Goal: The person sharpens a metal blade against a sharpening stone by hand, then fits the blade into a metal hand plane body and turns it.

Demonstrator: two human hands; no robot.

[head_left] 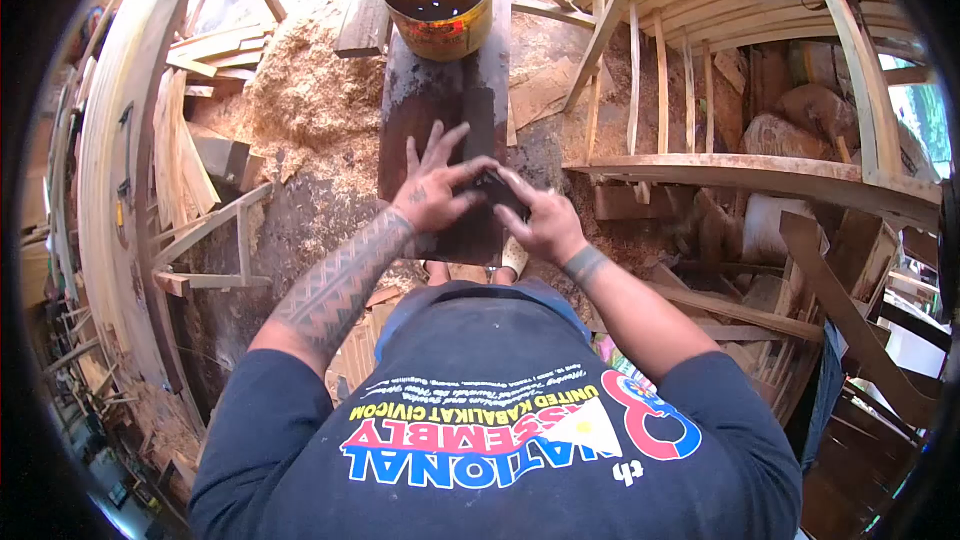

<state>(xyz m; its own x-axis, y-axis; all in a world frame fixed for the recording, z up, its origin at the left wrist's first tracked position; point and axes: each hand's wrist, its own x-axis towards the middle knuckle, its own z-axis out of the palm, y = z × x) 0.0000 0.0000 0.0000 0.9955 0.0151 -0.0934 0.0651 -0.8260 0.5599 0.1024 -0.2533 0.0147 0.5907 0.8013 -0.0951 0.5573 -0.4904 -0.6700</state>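
Observation:
My left hand [437,188] is over a dark, wet-looking board [400,155], its fingers spread. Its index finger and thumb reach toward a small dark flat piece [507,195], whose kind I cannot make out. My right hand [550,223] has this piece between thumb and index finger. The two index fingertips meet or nearly meet at its upper edge. Just beyond them, a dark rectangular block [479,110] lies on the board. A stained round basin [440,35] with dark liquid inside stands at the board's far end.
Wood shavings [305,90] cover the ground at the left, near long upright planks [110,170]. A curved wooden frame with ribs [740,168] takes up the right side. Scrap wood lies below it. My bare feet [512,258] are at the board's near end.

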